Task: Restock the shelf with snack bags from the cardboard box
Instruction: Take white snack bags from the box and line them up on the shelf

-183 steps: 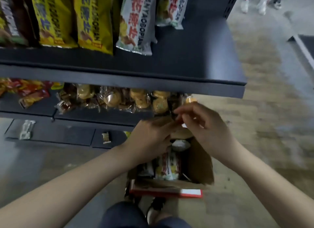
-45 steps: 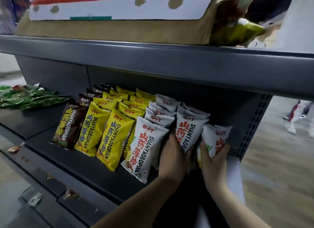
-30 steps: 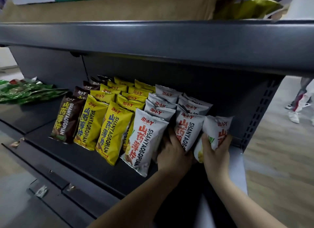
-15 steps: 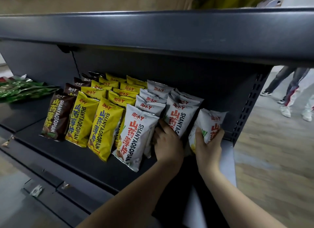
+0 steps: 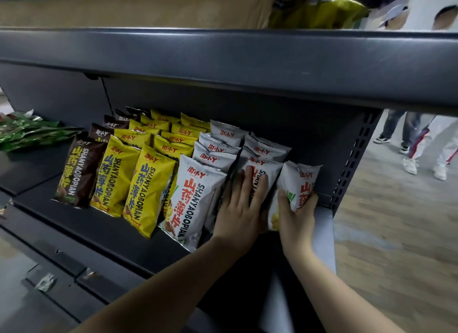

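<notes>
Since half a second ago, both hands are still working at the same end of the shelf (image 5: 104, 236), and the view is drifting a little so the bags are sitting slightly lower and further right in it; six seconds back I was bending over the cardboard box on the floor, which is out of sight now. Right now my right hand (image 5: 296, 215) is gripping the new white bag (image 5: 298, 184) low down, thumb across its front and fingers curling around its right edge, so they are clamped on it. That bag is standing nearly upright, long axis running from 6 to 12 o'clock with the top leaning slightly toward 1, at the far right end of the row, just beside the perforated upright (image 5: 352, 159). My left hand (image 5: 241, 208) is lying flat with straight, slightly spread fingers against the front white bag (image 5: 260, 174) of the neighbouring column, pressing it back toward 11 o'clock. The slot I am judging the bag needs is right where it is already resting, at about 12 o'clock from my right palm, so the right hand is the nearer one and will be doing the seating while the left is keeping the column from toppling forward. Yellow bags (image 5: 148, 189) and brown bags (image 5: 79, 174) are filling the row toward 9 o'clock.
</notes>
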The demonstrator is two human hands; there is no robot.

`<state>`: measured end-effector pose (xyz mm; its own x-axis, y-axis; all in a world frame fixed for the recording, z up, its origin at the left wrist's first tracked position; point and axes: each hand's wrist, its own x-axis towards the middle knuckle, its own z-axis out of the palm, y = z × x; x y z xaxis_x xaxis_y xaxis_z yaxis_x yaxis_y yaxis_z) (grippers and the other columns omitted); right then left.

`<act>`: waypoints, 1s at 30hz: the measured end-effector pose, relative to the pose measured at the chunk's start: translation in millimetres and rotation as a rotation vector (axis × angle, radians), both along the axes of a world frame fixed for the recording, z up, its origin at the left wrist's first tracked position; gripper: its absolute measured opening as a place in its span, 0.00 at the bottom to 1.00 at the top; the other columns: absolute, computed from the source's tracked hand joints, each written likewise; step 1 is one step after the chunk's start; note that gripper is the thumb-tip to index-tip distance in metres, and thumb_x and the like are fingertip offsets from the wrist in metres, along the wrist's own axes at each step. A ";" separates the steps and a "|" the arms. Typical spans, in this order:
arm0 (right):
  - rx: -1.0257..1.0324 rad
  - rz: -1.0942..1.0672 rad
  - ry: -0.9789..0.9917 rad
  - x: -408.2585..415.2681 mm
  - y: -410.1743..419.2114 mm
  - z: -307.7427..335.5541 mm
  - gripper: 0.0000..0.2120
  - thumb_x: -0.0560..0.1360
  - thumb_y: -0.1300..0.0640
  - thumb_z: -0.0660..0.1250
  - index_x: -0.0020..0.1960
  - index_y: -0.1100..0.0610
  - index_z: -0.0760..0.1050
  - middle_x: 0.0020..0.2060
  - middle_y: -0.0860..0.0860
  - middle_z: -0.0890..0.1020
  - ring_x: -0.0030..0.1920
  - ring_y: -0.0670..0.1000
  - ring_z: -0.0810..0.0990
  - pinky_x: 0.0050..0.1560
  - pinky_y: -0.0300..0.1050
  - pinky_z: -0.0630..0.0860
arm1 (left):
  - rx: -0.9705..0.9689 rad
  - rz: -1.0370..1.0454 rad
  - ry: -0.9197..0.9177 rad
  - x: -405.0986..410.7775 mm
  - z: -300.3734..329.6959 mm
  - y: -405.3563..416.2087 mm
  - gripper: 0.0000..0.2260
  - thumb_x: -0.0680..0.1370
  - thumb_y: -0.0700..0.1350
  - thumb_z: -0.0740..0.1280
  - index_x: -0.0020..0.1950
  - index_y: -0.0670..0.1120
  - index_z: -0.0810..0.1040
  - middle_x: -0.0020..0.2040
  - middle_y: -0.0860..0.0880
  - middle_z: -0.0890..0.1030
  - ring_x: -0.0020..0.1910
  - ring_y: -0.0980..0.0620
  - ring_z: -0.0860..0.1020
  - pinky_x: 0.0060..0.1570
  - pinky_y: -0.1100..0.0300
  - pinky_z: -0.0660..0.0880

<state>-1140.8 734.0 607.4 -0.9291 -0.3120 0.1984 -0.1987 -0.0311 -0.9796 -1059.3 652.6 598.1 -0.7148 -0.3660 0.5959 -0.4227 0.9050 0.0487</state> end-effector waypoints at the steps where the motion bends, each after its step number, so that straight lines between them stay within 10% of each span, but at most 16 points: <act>1: -0.011 0.008 -0.005 -0.7 0.5 0.1 0.21 0.76 0.49 0.66 0.64 0.54 0.63 0.52 0.47 0.76 0.49 0.47 0.75 0.45 0.36 0.70 | 0.030 -0.002 0.005 -4.5 0.5 -3.1 0.27 0.77 0.53 0.55 0.74 0.44 0.57 0.73 0.36 0.61 0.71 0.35 0.64 0.66 0.39 0.65; 9: -0.021 -0.004 0.020 -1.4 16.4 7.6 0.14 0.77 0.58 0.66 0.57 0.58 0.64 0.44 0.41 0.73 0.40 0.30 0.73 0.36 0.19 0.66 | 0.079 0.002 -0.021 -8.3 -0.5 -7.2 0.29 0.77 0.55 0.54 0.76 0.47 0.54 0.75 0.37 0.57 0.72 0.35 0.61 0.67 0.39 0.65; 14: 0.102 0.108 0.141 10.2 36.8 19.3 0.24 0.68 0.50 0.70 0.55 0.66 0.68 0.43 0.54 0.77 0.39 0.44 0.75 0.34 0.25 0.69 | 0.174 -0.141 0.099 28.8 24.1 15.9 0.26 0.79 0.52 0.51 0.74 0.41 0.59 0.74 0.41 0.62 0.74 0.44 0.59 0.73 0.53 0.56; 17: 0.127 0.245 0.047 26.3 42.3 20.0 0.14 0.70 0.55 0.70 0.52 0.51 0.68 0.44 0.54 0.80 0.43 0.49 0.81 0.41 0.43 0.80 | 0.254 -0.285 0.107 57.5 29.8 39.2 0.26 0.78 0.53 0.55 0.72 0.39 0.63 0.69 0.43 0.71 0.67 0.48 0.67 0.67 0.57 0.64; 21: 0.114 0.514 -0.109 53.6 42.7 16.2 0.18 0.75 0.66 0.64 0.61 0.54 0.63 0.49 0.52 0.81 0.46 0.46 0.81 0.36 0.33 0.77 | 0.302 -0.251 -0.029 71.2 18.0 48.2 0.38 0.73 0.48 0.65 0.77 0.42 0.48 0.73 0.46 0.65 0.70 0.49 0.65 0.68 0.54 0.65; 27: 0.266 0.421 0.041 55.0 27.3 0.9 0.16 0.72 0.62 0.68 0.58 0.55 0.70 0.51 0.48 0.82 0.53 0.48 0.81 0.54 0.47 0.78 | 0.454 -0.077 0.069 74.7 7.5 36.6 0.39 0.71 0.38 0.67 0.75 0.36 0.48 0.70 0.38 0.66 0.71 0.42 0.65 0.68 0.55 0.62; 30: 0.274 0.366 0.107 61.1 16.6 2.7 0.17 0.72 0.63 0.70 0.59 0.57 0.71 0.54 0.50 0.80 0.56 0.48 0.79 0.51 0.32 0.73 | 0.488 -0.012 0.116 68.6 -0.3 40.7 0.40 0.72 0.42 0.66 0.74 0.33 0.43 0.72 0.35 0.62 0.72 0.39 0.61 0.71 0.51 0.60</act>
<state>-1079.6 750.5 610.1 -0.7267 -0.6700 0.1517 -0.3237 0.1391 -0.9359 -990.7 693.3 597.8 -0.6598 -0.6143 0.4328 -0.3795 0.7695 0.5137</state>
